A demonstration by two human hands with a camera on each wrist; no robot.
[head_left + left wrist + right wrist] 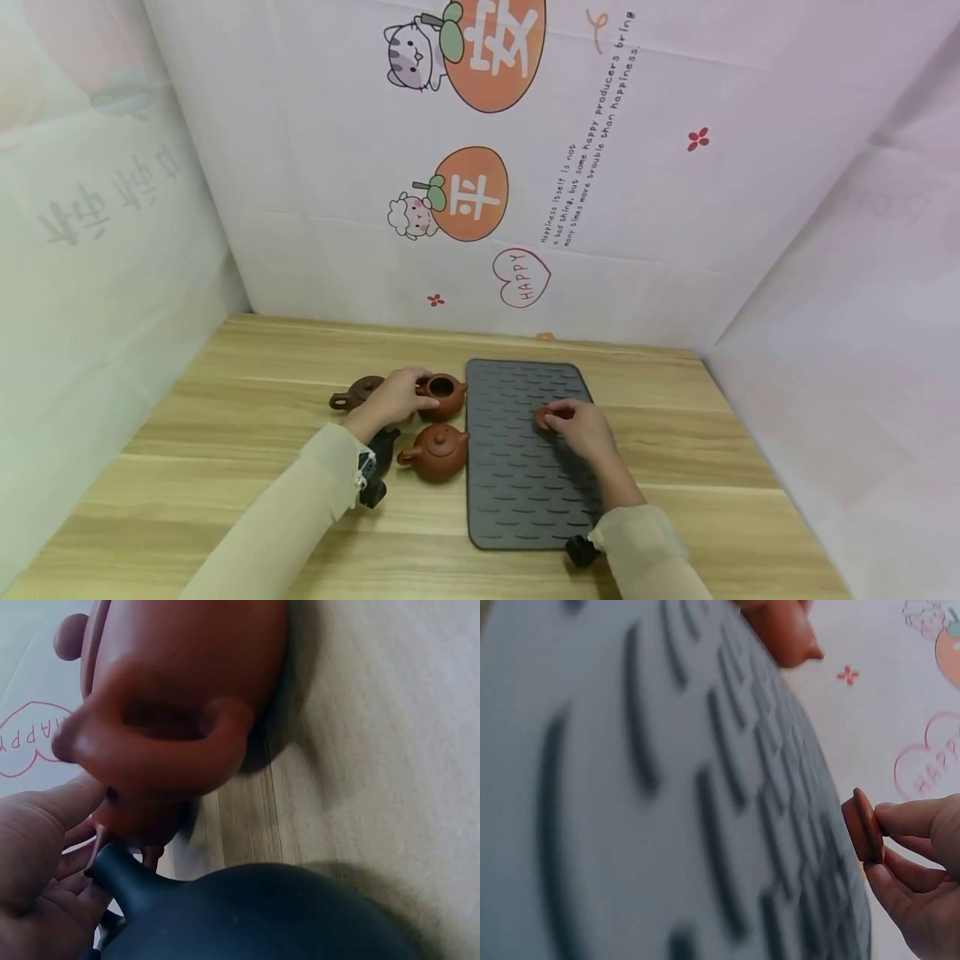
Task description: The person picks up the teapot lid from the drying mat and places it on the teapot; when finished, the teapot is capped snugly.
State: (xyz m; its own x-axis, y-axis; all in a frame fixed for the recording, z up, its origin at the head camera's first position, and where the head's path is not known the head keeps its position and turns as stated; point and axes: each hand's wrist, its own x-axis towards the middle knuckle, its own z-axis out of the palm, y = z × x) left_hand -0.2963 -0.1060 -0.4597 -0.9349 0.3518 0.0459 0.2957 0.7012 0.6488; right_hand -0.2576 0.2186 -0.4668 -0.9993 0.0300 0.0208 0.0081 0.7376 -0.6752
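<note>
On the left of the wooden table stands a lidless reddish-brown teapot (450, 406), its round mouth facing up. My left hand (396, 397) grips it at the handle side, thumb near the rim. Over the grey mat, my right hand (585, 427) pinches a small round teapot lid (864, 826) by its edge between thumb and fingers. In the right wrist view the lid is tilted on its side, close to the mat surface. A lidded reddish-brown teapot (437, 460) sits just in front of the lidless one, partly covering it in the left wrist view.
The grey ridged mat (517, 508) lies right of the teapots. A dark brown teapot (363, 390) stands behind my left hand, and a black teapot (270, 919) sits under my left wrist. White printed cloth (322, 250) hangs behind and at both sides.
</note>
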